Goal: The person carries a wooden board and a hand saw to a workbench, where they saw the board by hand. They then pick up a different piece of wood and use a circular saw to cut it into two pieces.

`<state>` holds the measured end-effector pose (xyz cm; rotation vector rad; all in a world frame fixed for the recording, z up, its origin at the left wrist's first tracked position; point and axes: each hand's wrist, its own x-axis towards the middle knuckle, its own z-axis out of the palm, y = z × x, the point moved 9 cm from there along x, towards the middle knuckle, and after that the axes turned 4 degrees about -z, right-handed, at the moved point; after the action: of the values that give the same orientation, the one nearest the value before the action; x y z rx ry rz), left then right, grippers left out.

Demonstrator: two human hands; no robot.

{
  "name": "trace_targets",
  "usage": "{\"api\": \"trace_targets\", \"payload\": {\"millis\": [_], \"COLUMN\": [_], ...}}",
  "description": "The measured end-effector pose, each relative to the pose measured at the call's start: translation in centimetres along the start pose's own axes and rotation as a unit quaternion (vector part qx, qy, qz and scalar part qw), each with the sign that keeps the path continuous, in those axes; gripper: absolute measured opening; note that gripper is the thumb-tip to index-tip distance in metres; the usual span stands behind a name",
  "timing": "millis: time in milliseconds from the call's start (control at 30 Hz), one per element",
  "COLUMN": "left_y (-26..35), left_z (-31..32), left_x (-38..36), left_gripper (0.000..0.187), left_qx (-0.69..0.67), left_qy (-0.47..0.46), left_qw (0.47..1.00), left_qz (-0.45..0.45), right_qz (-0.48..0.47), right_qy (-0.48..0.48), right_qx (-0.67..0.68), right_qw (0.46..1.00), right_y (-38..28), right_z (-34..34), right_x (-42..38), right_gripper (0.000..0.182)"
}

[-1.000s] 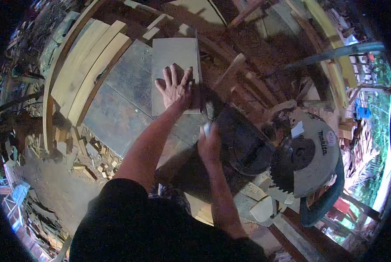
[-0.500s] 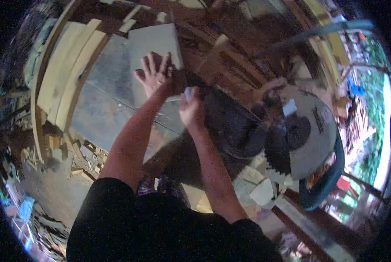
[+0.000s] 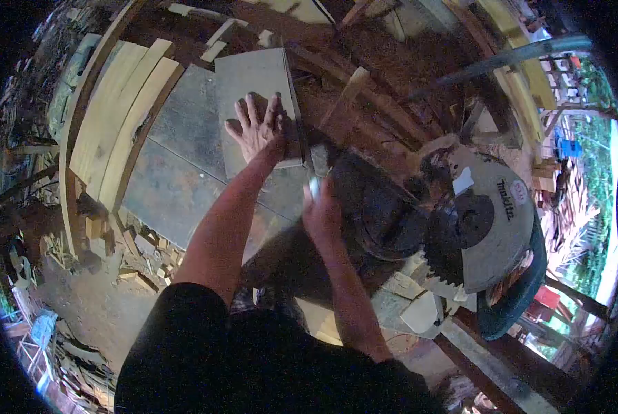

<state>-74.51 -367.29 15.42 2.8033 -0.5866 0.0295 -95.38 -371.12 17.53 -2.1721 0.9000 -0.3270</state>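
Note:
My left hand [image 3: 257,134] presses flat with spread fingers on a grey rectangular board [image 3: 250,72], which lies on a worn flat worktop [image 3: 178,165]. Just below the board's lower right corner, my right hand [image 3: 322,214] is closed around a small pale-handled tool [image 3: 314,186]. The tool is blurred and mostly covered by the fingers, so its exact kind does not show. Its upper end points toward the board's right edge.
A Makita circular saw [image 3: 492,221] with its toothed blade exposed stands to the right. Yellowish planks [image 3: 119,114] lean along the left side. Wood offcuts [image 3: 146,255] litter the ground, and timber beams [image 3: 364,103] lie beyond the worktop.
My right hand has moved down toward me with the tool, away from the board's lower corner. The left hand stays spread on the board. The whole view has shifted slightly.

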Motion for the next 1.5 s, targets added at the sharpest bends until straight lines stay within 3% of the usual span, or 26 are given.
{"api": "trace_targets", "payload": {"millis": [133,233,367,433,467,533,633,700,767,800,867,1067,1233,1333,1500], "left_y": [0.0,0.2,-0.1,0.3,0.1,-0.1,0.4,0.8,0.4,0.3,0.2,0.2,1.5,2.4,2.1], "left_z": [0.5,0.0,0.5,0.1,0.3,0.3,-0.3,-0.5,-0.2,0.3,0.7,0.1,-2.1,-2.3,-1.0], "left_x": [0.3,0.2,0.5,0.6,0.7,0.7,0.0,0.1,0.5,0.7,0.6,0.1,-4.0,-3.9,-3.9], "left_gripper": [0.046,0.046,0.047,0.047,0.047,0.047,0.047,0.046,0.047,0.047,0.047,0.049,0.053,0.062,0.062], "left_qx": [0.015,0.014,0.004,-0.003,-0.003,0.005,0.009,0.0,0.008,0.004,0.006,0.012,-0.005,-0.032,-0.013], "left_qy": [-0.017,-0.015,0.013,-0.002,-0.019,-0.013,-0.017,-0.025,-0.018,-0.021,-0.021,-0.001,-0.012,-0.082,-0.058], "left_qw": [1.0,1.0,1.0,1.0,1.0,1.0,1.0,1.0,1.0,1.0,1.0,1.0,0.996,0.99,0.992], "left_qz": [0.006,0.009,0.022,0.02,0.01,0.013,0.014,0.009,0.001,-0.003,0.004,0.025,0.084,0.11,0.11], "right_qz": [-0.03,-0.043,-0.088,0.066,0.064,-0.058,-0.101,-0.06,-0.115,-0.114,0.004,0.038,-0.006,-0.026,0.009], "right_qy": [0.023,0.041,0.041,-0.076,-0.079,0.05,0.051,0.072,0.064,0.065,0.014,-0.037,0.052,0.069,0.06], "right_qx": [-0.086,0.025,0.005,-0.031,-0.035,-0.048,0.005,0.086,-0.05,-0.054,-0.04,-0.016,-0.033,-0.053,-0.014], "right_qw": [0.996,0.998,0.995,0.994,0.994,0.996,0.994,0.992,0.99,0.99,0.999,0.998,0.998,0.996,0.998], "right_y": [-0.2,-0.7,-2.0,0.2,0.8,-0.1,-0.7,-0.2,-1.4,-1.6,-0.1,0.1,-0.5,-1.2,-2.3], "right_z": [-0.8,1.8,-0.2,-0.5,-0.1,-0.2,2.2,1.6,-0.3,-1.0,-1.2,1.3,-0.7,0.2,-0.2], "right_x": [-1.9,5.4,3.1,-1.9,-1.5,-1.5,4.6,5.3,1.3,-0.6,-3.3,3.6,-4.0,-0.5,1.4], "right_gripper": [0.035,0.036,0.035,0.041,0.041,0.029,0.032,0.032,0.034,0.034,0.035,0.033,0.032,0.032,0.033]}}
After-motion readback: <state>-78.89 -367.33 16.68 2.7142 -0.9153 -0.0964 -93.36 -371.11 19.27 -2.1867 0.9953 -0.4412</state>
